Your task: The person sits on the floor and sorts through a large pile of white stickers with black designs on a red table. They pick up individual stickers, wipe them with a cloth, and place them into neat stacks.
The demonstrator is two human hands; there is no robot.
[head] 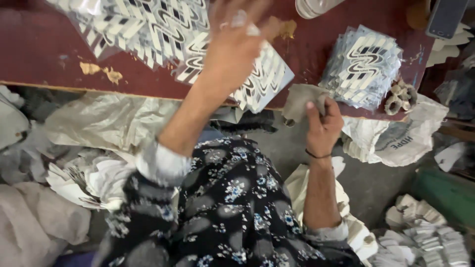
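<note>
The left hand (232,47) lies open on the big sheets (158,29), the right hand (322,123) pinches a rag (302,101), and one pile (366,66) sits stacked on the counter (44,54)

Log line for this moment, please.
left hand: on patterned sheets | right hand: holds grey rag | bench

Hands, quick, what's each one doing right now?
Left hand: blurred, resting on the patterned sheets; grip cannot be told.
Right hand: closed on a grey rag.
</note>
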